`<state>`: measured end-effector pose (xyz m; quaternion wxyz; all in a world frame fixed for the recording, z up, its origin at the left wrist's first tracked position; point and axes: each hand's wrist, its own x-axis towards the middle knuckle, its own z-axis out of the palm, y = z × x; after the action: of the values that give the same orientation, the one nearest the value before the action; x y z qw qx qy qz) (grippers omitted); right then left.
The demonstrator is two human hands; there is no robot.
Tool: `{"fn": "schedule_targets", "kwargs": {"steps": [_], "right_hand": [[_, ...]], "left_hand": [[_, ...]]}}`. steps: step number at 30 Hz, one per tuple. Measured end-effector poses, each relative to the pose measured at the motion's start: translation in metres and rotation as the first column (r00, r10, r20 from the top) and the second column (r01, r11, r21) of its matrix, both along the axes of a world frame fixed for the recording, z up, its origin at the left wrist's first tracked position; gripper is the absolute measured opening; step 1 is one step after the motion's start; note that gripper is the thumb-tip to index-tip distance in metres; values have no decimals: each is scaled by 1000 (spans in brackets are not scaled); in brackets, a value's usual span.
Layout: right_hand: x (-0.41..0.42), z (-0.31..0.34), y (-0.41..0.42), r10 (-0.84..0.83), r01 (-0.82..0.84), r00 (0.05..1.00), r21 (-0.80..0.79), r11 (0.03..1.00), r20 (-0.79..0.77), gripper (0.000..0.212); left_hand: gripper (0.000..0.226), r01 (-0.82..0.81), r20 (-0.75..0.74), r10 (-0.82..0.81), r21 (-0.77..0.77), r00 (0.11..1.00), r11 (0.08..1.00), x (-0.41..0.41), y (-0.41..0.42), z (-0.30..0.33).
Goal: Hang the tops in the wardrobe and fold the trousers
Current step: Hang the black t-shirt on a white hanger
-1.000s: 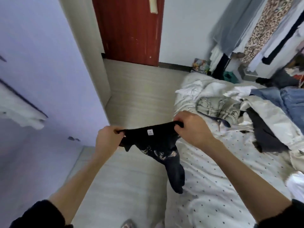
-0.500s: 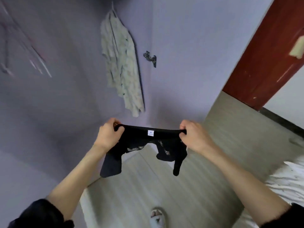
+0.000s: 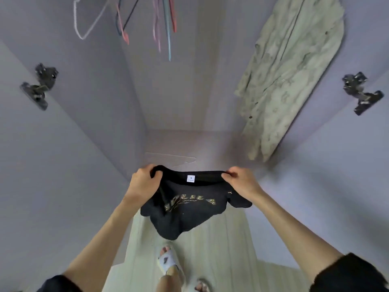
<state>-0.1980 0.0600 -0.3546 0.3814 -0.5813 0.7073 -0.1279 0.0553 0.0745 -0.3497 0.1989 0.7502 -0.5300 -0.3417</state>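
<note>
A black top (image 3: 189,209) with gold lettering and a white neck label hangs between my hands, in front of the open wardrobe (image 3: 172,114). My left hand (image 3: 143,184) grips the collar's left end. My right hand (image 3: 242,183) pinches its right end, so the neckline is stretched flat. The body of the top droops toward the floor. Several empty hangers (image 3: 164,26) in white, pink, red and blue dangle at the top of the wardrobe. A pale patterned shirt (image 3: 286,74) hangs inside on the right.
The wardrobe's two doors stand open at either side, each with a dark metal hinge (image 3: 39,86) (image 3: 361,92). The wardrobe floor (image 3: 189,144) lies just beyond my hands. My slippered feet (image 3: 170,264) stand on pale wood flooring.
The view has swung from the bed and door round to face straight into the wardrobe. Both hands kept their hold on the black top's collar, and its printed front now shows.
</note>
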Motion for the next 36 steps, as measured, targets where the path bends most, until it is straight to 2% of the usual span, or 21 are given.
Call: {"fn": "schedule_targets", "kwargs": {"steps": [3,7,14,18,20,22,23,25,28,30,33,36], "right_hand": [[25,-50,-45,80,-79,997,34,996,-15,17],[52,-122,-96,181,-172,980,110,979,-77,24],[97,-302,-195,336,-316,936,165,934,-108,21],[122,-424,-256,327,-325,945,102,940,-4,25],[134,-472,-283,222,-237,966,117,964,130,35],[147,-532,-306,157,-196,960,157,968,233,34],[152,-558,-316,207,-236,960,144,961,191,28],[163,-608,-335,428,-425,904,81,901,-13,24],[184,-670,-353,670,-690,669,67,721,-322,39],[196,-688,-354,702,-770,544,60,636,-459,37],[206,-699,-357,709,-815,458,65,576,-536,30],[210,-692,-355,748,-772,491,174,611,-447,29]], "left_hand": [[13,-39,-34,39,4,999,999,20,-19,-40],[11,-42,12,42,13,999,999,41,-48,-98],[6,-68,34,67,29,997,997,75,-124,-265],[5,-185,82,188,-41,979,982,94,-167,-376],[4,-226,64,233,-98,970,969,102,-187,-416],[5,-263,60,276,-168,959,950,111,-205,-460],[7,-269,63,286,-192,956,944,116,-211,-475],[17,-259,87,286,-236,954,937,125,-220,-501],[21,-255,146,302,-274,942,927,135,-230,-538],[20,-253,162,308,-293,937,922,142,-235,-550],[23,-265,146,322,-314,935,912,148,-236,-553],[17,-268,113,306,-271,945,925,149,-230,-541]]}}
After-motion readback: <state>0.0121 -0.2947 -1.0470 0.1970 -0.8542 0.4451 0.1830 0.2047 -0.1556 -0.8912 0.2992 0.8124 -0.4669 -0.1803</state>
